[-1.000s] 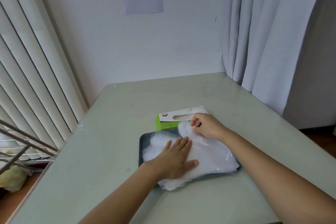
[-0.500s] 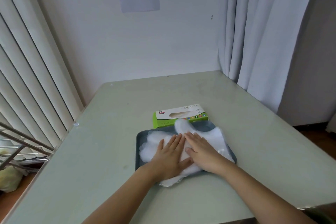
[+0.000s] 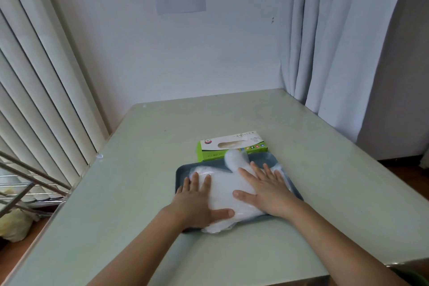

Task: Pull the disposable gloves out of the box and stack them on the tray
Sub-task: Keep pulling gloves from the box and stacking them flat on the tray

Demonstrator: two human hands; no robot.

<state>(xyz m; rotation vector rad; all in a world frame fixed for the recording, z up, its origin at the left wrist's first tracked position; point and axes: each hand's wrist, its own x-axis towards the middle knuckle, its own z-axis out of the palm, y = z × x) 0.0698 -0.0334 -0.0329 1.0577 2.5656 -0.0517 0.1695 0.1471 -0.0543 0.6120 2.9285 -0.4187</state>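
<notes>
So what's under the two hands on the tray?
Stacked clear gloves, pressed flat by the left hand and right hand, on the dark tray. The tray floor beneath is covered.

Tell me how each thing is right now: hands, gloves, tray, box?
tray: lying flat, mostly covered.
gloves: piled on the tray, spilling over its near rim.
left hand: open, pressing flat on the gloves.
right hand: open, pressing flat on the gloves.
box: flat behind the tray, slot facing up.
</notes>
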